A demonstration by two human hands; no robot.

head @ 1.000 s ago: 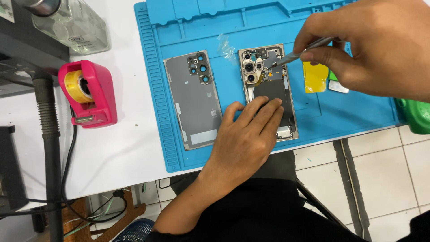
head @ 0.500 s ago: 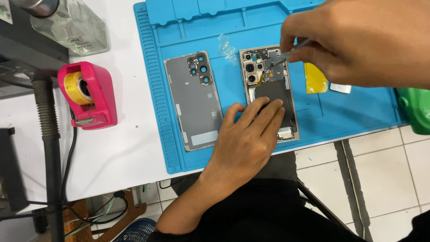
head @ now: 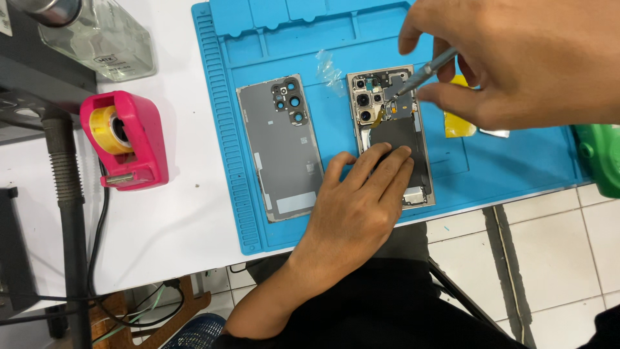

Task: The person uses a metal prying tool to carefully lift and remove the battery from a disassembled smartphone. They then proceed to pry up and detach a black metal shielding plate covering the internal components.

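Head view, only one. Opened phone [head: 391,132] lies back-up on the blue work mat [head: 516,161], rear cover off, insides exposed; long axis runs away from the person, camera end far, charging end near the table edge. Left hand [head: 358,207] rests flat on the phone's lower half, fingers together and spread over the dark battery area, pinning it down, not gripping anything. Right hand [head: 516,58] comes in from upper right, fingers closed around a thin metal tool [head: 426,70]; could be tweezers or a fine driver, can't tell which. Tool slants down-left, its tip touching or just above the board beside the camera cluster at the phone's far end.

Key relation: the work spot sits at the far end of the phone, down and left of the right hand along the tool's shaft, and beyond the left fingertips. Right hand is the nearer one to that spot; left hand stays on the near half.

Removed grey back cover [head: 282,145] lies just left of the phone, parallel, apart from it. Scrap of clear film [head: 329,68] between their far ends. Yellow piece [head: 458,123] on the mat under the right hand, partly hidden. Pink tape dispenser [head: 126,139] on the white table [head: 174,220], well left. Clear glass bottle [head: 97,39] top left. Green object [head: 600,158] at right edge.
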